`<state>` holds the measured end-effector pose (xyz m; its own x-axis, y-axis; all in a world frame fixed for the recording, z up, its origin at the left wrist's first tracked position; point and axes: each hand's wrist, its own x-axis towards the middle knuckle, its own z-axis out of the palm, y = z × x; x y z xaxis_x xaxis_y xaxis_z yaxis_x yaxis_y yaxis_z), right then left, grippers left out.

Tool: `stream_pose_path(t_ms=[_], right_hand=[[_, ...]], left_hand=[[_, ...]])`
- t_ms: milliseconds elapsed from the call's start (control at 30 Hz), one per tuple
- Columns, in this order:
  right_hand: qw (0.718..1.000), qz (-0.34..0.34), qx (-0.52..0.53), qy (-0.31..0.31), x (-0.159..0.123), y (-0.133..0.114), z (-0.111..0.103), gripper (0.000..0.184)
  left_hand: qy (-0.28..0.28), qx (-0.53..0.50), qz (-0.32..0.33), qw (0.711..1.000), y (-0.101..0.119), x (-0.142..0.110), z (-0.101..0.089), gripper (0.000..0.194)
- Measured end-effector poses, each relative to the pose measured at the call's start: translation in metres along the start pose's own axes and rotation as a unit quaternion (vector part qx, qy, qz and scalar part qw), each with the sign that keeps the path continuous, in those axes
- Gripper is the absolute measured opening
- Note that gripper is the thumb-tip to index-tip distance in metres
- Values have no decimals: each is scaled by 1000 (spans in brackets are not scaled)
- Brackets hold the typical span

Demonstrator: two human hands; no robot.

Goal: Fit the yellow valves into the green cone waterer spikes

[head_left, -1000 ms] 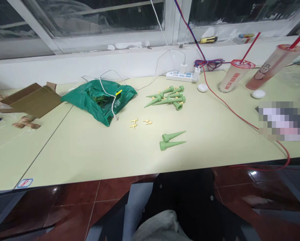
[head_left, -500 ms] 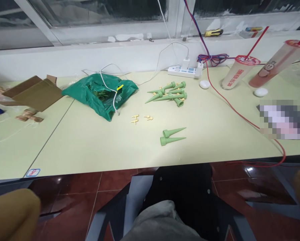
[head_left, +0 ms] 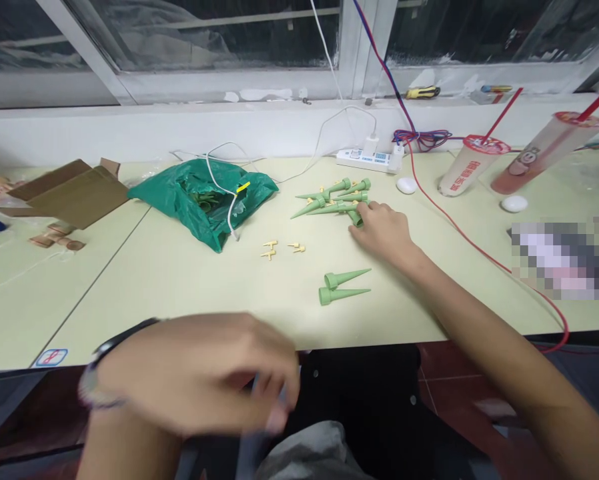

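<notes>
My right hand (head_left: 382,228) reaches over the right end of a pile of green plastic plant watering spikes (head_left: 324,202). Its thumb and fingers are apart around the cap of the nearest spike; no spike is lifted. Small yellow pieces lie among the pile. My left hand (head_left: 214,373), with bands at the wrist, hangs in front of the table edge, blurred, and its fingers cannot be made out clearly. Two loose green spikes (head_left: 347,287) lie on the table between the hands. Farther left are several small yellow T-shaped and straight connectors (head_left: 270,250).
A green plastic bag (head_left: 179,193) holding more green pieces lies at back left, with a white cable across it. Beside it is an open cardboard box (head_left: 64,193). Two drink cups (head_left: 472,163) with straws, a power strip (head_left: 364,160) and a red cable (head_left: 472,230) occupy the right side.
Both my hands have come into view. The right has reached the spike pile; the left has risen before the table edge. The view has tilted slightly up.
</notes>
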<state>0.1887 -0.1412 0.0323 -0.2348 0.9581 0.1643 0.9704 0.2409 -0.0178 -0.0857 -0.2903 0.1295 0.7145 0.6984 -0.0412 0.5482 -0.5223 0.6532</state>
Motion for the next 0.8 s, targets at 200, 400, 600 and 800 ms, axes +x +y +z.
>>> stream_pose_path(t_ms=[200, 400, 600, 800], right_hand=[[999, 7, 38, 21, -10, 5, -18, 26], [975, -25, 206, 80, -17, 3, -55, 14], [870, -77, 487, 1, -6, -1, -40, 15], [752, -56, 657, 2, 5, 11, -20, 25]], left_hand=[[12, -85, -31, 996, -49, 72, 13, 24], [243, -19, -16, 970, -68, 118, 34, 32], [314, -55, 19, 948, -66, 143, 44, 35], [330, -188, 7, 925, -91, 146, 43, 40]])
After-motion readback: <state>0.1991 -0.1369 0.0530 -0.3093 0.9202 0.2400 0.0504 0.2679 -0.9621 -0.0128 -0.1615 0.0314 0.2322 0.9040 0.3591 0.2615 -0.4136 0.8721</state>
